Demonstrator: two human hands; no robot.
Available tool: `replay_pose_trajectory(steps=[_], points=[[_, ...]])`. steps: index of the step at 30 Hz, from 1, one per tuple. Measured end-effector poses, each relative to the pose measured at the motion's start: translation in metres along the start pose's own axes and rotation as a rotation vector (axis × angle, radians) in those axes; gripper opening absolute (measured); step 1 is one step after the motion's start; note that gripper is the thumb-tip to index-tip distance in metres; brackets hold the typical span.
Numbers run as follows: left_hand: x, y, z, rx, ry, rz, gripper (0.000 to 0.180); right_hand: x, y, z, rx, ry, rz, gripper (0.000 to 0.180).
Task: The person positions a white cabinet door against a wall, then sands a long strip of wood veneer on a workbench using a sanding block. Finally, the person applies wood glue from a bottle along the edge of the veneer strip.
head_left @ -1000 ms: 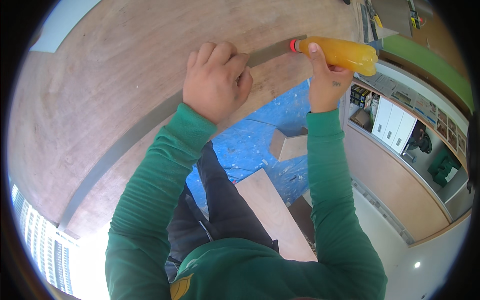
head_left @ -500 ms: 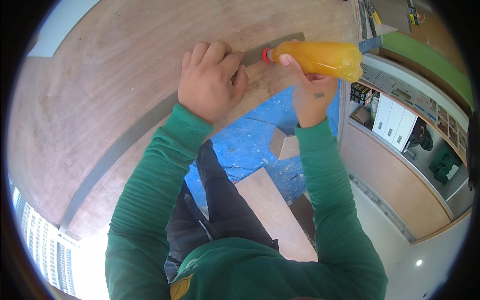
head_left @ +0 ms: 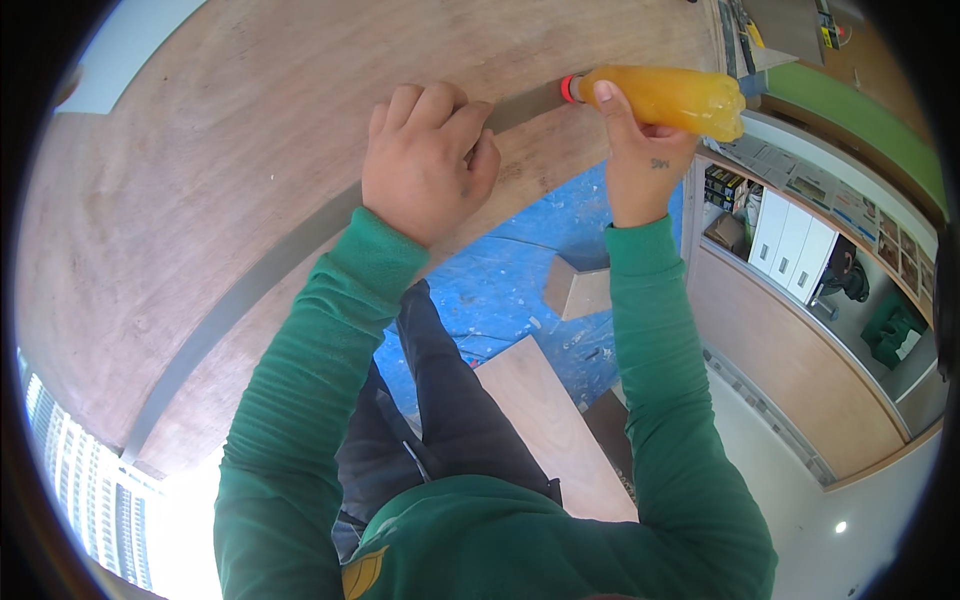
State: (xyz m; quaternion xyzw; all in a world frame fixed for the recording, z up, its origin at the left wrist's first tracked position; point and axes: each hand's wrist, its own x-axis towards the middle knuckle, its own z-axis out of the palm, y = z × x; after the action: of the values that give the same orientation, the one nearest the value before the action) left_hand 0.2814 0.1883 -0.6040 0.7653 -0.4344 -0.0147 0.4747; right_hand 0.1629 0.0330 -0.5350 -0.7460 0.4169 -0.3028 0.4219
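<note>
A long, narrow grey strip runs in a curve across the reddish-brown wooden board. Over the strip rests my left hand, its fingers curled in and thumb pressed to the index finger; the strip passes under it, and the fingertips are mostly hidden. My right hand is wrapped round a clear plastic bottle of yellow-orange liquid. The bottle lies nearly level, its red cap pointing left at the strip's far right part. Whether the cap touches the strip I cannot tell.
Below the board's near edge, a blue sheet covers the floor, with a wooden block and a pale plank on it. Tools lie at the far right. Shelving with white drawers stands to the right.
My right hand has carried the bottle to the right and slightly farther away along the strip. My left hand stays almost in place.
</note>
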Motion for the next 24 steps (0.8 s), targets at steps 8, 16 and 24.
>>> replay_pose_trajectory(steps=[8,16,24], points=[[0.000,0.000,-0.003,-0.001,-0.020,-0.029,0.028,0.000,-0.006,0.013,-0.073,-0.017,-0.017,0.019],[-0.001,0.000,-0.005,-0.018,-0.008,-0.037,0.030,0.002,-0.005,0.016,-0.096,-0.003,-0.039,0.017],[-0.002,-0.002,-0.006,-0.019,-0.003,-0.043,0.031,-0.015,-0.023,0.030,-0.002,-0.010,-0.021,0.018]])
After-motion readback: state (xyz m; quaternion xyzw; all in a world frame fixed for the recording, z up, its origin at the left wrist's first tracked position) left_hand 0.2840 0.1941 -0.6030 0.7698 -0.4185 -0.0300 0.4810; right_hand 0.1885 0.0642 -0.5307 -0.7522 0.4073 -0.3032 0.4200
